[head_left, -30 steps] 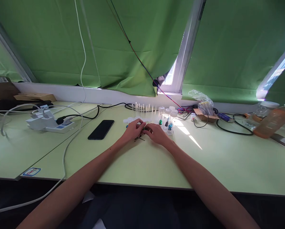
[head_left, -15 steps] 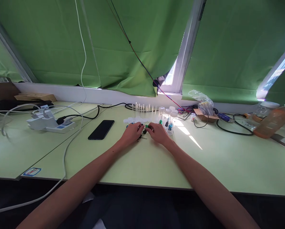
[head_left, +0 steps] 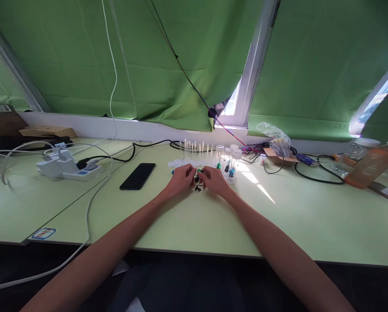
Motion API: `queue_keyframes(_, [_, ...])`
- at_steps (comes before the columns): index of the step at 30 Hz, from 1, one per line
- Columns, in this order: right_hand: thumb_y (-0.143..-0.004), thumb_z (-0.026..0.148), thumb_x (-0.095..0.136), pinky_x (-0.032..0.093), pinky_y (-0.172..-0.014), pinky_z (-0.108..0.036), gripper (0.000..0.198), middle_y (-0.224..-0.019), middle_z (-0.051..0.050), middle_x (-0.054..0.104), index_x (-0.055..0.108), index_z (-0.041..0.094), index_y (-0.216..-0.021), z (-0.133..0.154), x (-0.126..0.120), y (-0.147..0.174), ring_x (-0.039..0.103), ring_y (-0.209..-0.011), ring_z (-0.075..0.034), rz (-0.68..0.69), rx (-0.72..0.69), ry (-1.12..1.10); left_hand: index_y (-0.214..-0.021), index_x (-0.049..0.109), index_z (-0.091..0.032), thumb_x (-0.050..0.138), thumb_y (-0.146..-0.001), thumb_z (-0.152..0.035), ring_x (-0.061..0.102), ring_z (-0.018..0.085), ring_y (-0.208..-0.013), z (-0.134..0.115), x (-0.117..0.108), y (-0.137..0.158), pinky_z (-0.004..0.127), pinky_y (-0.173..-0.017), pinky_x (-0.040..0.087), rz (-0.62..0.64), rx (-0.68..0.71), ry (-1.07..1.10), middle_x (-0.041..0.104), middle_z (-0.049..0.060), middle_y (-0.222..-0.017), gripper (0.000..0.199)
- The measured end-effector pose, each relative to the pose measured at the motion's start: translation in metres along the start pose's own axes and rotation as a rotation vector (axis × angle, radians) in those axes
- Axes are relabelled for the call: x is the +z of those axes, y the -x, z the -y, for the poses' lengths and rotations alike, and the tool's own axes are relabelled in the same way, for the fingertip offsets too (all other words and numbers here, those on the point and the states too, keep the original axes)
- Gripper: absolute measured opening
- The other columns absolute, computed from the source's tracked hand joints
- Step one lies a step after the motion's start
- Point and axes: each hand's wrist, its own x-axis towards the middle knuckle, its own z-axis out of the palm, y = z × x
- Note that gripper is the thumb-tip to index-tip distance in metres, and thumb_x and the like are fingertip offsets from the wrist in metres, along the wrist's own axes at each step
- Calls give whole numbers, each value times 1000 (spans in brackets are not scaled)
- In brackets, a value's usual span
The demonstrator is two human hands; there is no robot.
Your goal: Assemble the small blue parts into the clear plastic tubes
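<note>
My left hand (head_left: 181,178) and my right hand (head_left: 215,180) are close together over the table, fingers bent inward. At my right fingertips shows a small green piece (head_left: 198,170), seemingly pinched. My left thumb and fingers are pressed together, and what they hold is hidden. Small black pieces (head_left: 198,188) lie on the table between the hands. Just behind stand several clear, upright tubes (head_left: 194,151). Beside my right hand are white-capped clear tubes (head_left: 227,151) with green, black and blue items inside. White round caps (head_left: 177,164) sit behind my left hand.
A black phone (head_left: 137,177) lies to the left, near a white power strip (head_left: 70,167) with cables. Toward the back right are an open cardboard box (head_left: 280,158) with a plastic bag, black cables, and an orange-tinted bottle (head_left: 372,167) lying tilted. A white cable (head_left: 89,216) crosses the table's front edge.
A small black piece beside my left hand has shifted right, between the two hands. My left hand has turned slightly; my right hand has hardly moved.
</note>
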Motion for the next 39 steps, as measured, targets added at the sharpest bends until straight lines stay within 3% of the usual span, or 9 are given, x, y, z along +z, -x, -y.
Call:
queue_keyframes(6, [-93,41,49,46,-49,-21,25,-67,2,65,47,21,-78,-4,2,-1,62,-45,-11,-14,41,-141,-77,53,-21,47,-88,-48,62,16,-54,-1,4,1,28,-55,49,53,-10,106,66,1,-61,30])
queue_keyframes(11, [-94,44,48,44,-41,-19,24,-66,3,64,45,22,-85,-6,4,-2,62,-43,-11,10,73,-218,-72,58,-19,51,-85,-44,51,13,-51,-2,-1,-1,26,-52,38,-24,109,-184,57,-2,-55,28])
queue_keyframes(13, [-95,45,46,44,-40,-19,24,-65,3,65,44,22,-87,-7,5,-3,62,-43,-12,22,81,-235,-71,61,-19,54,-82,-40,49,13,-53,-1,-3,-2,26,-53,34,3,155,-286,56,-2,-54,25])
queue_keyframes(16, [-96,44,44,45,-43,-19,24,-62,4,64,44,22,-87,-7,4,-3,62,-42,-11,18,71,-200,-72,65,-18,53,-79,-35,48,13,-54,-1,-5,-1,26,-53,32,115,181,-355,57,-1,-56,21])
queue_keyframes(24, [-97,37,43,48,-51,-23,20,-64,4,66,44,23,-82,-3,1,-1,60,-42,-12,27,67,-137,-78,66,-18,49,-76,-24,49,14,-55,-10,-7,6,27,-53,30,272,200,-504,58,1,-60,18])
queue_keyframes(39, [-97,36,42,44,-61,-25,22,-62,3,66,45,23,-79,2,0,0,58,-49,-12,0,35,11,-80,64,-19,48,-78,-22,57,17,-62,-6,-2,7,28,-55,33,298,198,-588,64,3,-68,17])
